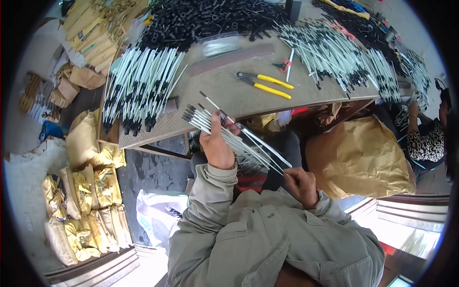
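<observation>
My left hand (218, 146) is closed around a fanned bundle of thin white rods with black tips (237, 142), held over my lap in front of the table edge. One or two rods stand apart from the rest, angled up past my fingers. At the lower right end of the bundle, my right hand (302, 186) has its fingers pinched on the rod ends; the exact grip is partly hidden. Beyond my hands on the table lie yellow-handled pliers (267, 85) and red-handled scissors (283, 65).
White rods with black ends lie piled at the table's left (143, 86) and right (330, 55). A heap of black parts (215, 19) covers the back. A large brown paper sack (361, 158) stands at my right; filled bags (86, 210) stand left. Another person's patterned sleeve (425, 141) shows far right.
</observation>
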Available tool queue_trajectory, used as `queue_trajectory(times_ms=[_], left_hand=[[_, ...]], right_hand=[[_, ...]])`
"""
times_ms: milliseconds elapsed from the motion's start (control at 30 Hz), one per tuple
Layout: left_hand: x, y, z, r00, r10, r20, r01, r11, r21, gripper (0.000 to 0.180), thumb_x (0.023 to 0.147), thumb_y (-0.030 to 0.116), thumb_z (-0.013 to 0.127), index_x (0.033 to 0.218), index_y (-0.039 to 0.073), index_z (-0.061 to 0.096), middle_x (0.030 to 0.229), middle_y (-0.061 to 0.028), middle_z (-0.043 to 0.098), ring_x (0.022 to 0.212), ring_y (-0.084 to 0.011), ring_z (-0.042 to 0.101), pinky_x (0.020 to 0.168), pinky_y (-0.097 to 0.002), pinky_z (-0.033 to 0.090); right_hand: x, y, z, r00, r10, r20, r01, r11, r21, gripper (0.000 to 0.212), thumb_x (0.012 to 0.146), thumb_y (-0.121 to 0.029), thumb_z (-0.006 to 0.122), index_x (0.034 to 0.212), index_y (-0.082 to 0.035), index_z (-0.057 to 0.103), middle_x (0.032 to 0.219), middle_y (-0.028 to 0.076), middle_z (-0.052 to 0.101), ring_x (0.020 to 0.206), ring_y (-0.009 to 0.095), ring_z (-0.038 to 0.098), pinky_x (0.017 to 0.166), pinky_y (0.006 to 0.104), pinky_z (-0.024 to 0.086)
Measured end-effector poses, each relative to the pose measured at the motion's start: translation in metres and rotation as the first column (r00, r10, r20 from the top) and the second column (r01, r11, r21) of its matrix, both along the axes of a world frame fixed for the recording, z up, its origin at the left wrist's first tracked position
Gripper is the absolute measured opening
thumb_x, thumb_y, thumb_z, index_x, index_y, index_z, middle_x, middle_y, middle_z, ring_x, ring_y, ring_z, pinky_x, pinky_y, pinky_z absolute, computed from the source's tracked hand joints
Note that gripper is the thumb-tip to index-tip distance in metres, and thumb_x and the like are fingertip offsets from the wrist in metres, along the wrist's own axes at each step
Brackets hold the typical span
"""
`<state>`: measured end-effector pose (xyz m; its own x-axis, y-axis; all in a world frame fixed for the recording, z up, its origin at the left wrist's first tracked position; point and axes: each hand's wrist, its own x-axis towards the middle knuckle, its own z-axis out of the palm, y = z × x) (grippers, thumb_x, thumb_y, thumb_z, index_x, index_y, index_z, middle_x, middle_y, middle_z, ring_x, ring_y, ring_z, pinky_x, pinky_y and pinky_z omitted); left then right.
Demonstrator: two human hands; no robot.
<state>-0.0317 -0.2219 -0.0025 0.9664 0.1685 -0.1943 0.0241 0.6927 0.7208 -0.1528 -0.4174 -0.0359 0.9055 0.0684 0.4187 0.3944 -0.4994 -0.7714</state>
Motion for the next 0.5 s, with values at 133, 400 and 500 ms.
queue_trajectory(times_ms=[133, 400, 500], left_hand=[[-0.007, 0.008, -0.003, 0.978, 0.15, 0.142, -0.191, 0.916, 0.352, 0.022, 0.089, 0.025, 0.054, 0.085, 0.004, 0.055, 0.063, 0.0001, 0.048, 0.056, -0.0081, 0.045, 0.051, -0.0226, 0.036], [-0.033, 0.021, 0.032, 0.979, -0.096, 0.182, 0.067, 0.985, 0.158, 0.033, 0.093, 0.037, 0.044, 0.114, 0.011, 0.044, 0.071, -0.0038, 0.058, 0.056, -0.0136, 0.055, 0.053, -0.0275, 0.048], [-0.049, 0.027, 0.027, 0.931, -0.189, 0.311, 0.129, 0.97, 0.206, 0.034, 0.093, 0.038, 0.039, 0.116, 0.012, 0.04, 0.079, -0.0114, 0.064, 0.067, -0.03, 0.064, 0.068, -0.0444, 0.054]], right_hand=[[0.008, -0.007, 0.011, 0.959, 0.174, -0.226, -0.132, 0.973, 0.19, 0.01, 0.085, -0.008, 0.057, 0.093, -0.002, 0.059, 0.066, 0.008, 0.058, 0.054, 0.017, 0.057, 0.05, 0.0247, 0.044], [0.178, -0.147, 0.077, 0.864, -0.426, 0.268, 0.473, 0.87, -0.14, 0.017, 0.08, -0.019, 0.06, 0.078, -0.003, 0.061, 0.07, 0.016, 0.057, 0.063, 0.034, 0.056, 0.056, 0.0365, 0.044], [0.271, -0.2, 0.084, 0.713, -0.473, 0.518, 0.653, 0.718, -0.242, 0.017, 0.079, -0.02, 0.059, 0.078, -0.004, 0.062, 0.076, 0.014, 0.061, 0.071, 0.031, 0.06, 0.06, 0.0377, 0.047]])
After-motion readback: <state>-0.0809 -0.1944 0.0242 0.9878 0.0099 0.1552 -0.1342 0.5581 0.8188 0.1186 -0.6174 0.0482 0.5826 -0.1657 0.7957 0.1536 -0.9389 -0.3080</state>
